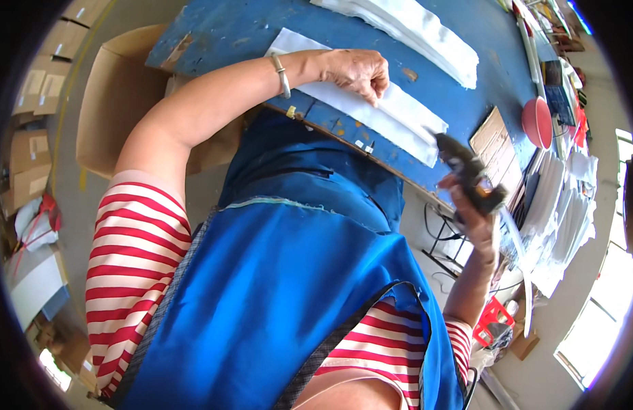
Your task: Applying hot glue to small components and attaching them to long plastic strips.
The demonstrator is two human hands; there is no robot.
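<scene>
I read this as a gluing step. My left hand (357, 70), upper centre of the frame, is curled with fingertips pinched down on a white strip (371, 109) that lies flat along the near edge of the blue counter (241, 27). My right hand (477, 219), at centre right, is clamped around a dark glue gun (466, 174), nozzle aimed up-left at the strip's right end and hanging just off the counter edge, not yet touching it.

My judgement: the next move calls for bringing the nozzle onto the strip while the left hand keeps it from sliding.

A second stack of white strips (419, 34) lies at the top of the frame, well apart from the one in hand. A brown cardboard sheet (497, 140) sits right of the gun, a red bowl (537, 121) beside it. White sheets (562, 212) pile up at the right edge. An open brown box (118, 102) stands at upper left below the counter; flat cartons with pale labels (39, 89), as far as I can tell, stack at the far left.
</scene>
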